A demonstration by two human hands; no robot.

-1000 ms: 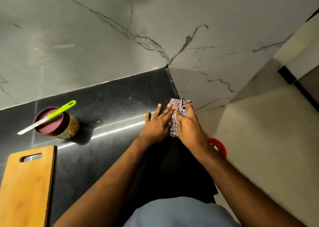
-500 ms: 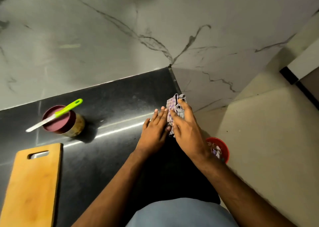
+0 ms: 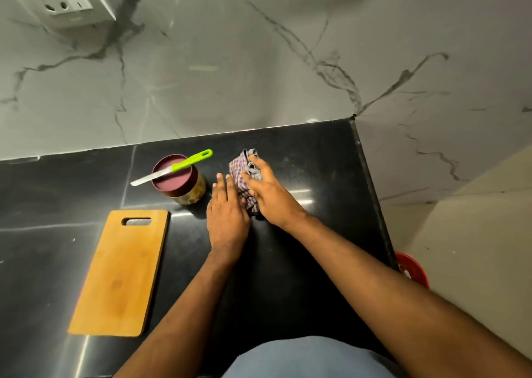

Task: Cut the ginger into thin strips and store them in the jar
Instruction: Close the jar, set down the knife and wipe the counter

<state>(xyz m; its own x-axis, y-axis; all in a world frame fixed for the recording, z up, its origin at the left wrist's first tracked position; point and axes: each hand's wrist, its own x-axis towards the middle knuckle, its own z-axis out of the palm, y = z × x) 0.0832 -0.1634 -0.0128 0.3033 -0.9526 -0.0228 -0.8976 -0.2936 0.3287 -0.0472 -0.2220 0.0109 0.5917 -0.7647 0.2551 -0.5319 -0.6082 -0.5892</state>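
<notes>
Your right hand [image 3: 270, 196] is lying over a crumpled checked cloth [image 3: 243, 176] on the black countertop [image 3: 316, 159], its fingers bent loosely across the fabric and pressing it down. Your left hand [image 3: 227, 216] is resting flat just beside it, fingers straight and close together, their tips touching the cloth's near edge. The jar [image 3: 180, 180] is standing to the left of the cloth (maroon lid on, pale contents showing through the glass wall); whether those contents are ginger cannot be told. A green-handled knife [image 3: 172, 168] is lying across the lid, blade pointing left. A wooden cutting board [image 3: 121, 274] is lying flat nearer to you, apart from the jar. A red container [image 3: 414, 268] is sitting below the counter's right edge.
</notes>
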